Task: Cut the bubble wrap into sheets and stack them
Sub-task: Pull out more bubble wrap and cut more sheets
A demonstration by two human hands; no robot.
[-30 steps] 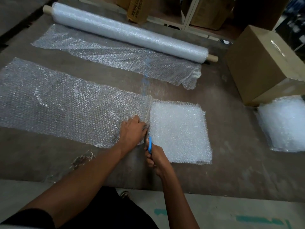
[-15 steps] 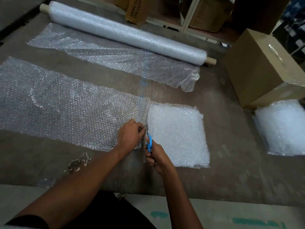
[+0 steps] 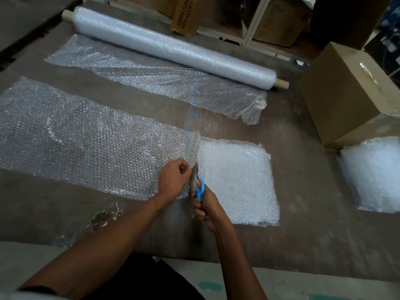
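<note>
Scissors part-way through a cross-cut on the bubble wrap strip, near the front edge of the bench.

The left hand (image 3: 173, 180) pinches the raised edge of the long bubble wrap strip (image 3: 86, 144) just left of the cut line, while the right hand (image 3: 205, 207) is curled round the blue-handled scissors (image 3: 198, 185), blades pointing away toward the bench's far edge. The strip's end lies over a stack of cut sheets (image 3: 238, 180) at the front middle of the bench (image 3: 313, 224). To cut well, I judge the pinch should keep the film taut and lifted ahead of the blades (slack wrap bunches and tears), sliding them straight across. A second pile of sheets (image 3: 376, 174) sits at the right edge beside a cardboard box (image 3: 346, 94); the roll (image 3: 173, 46) lies along the far edge.
</note>
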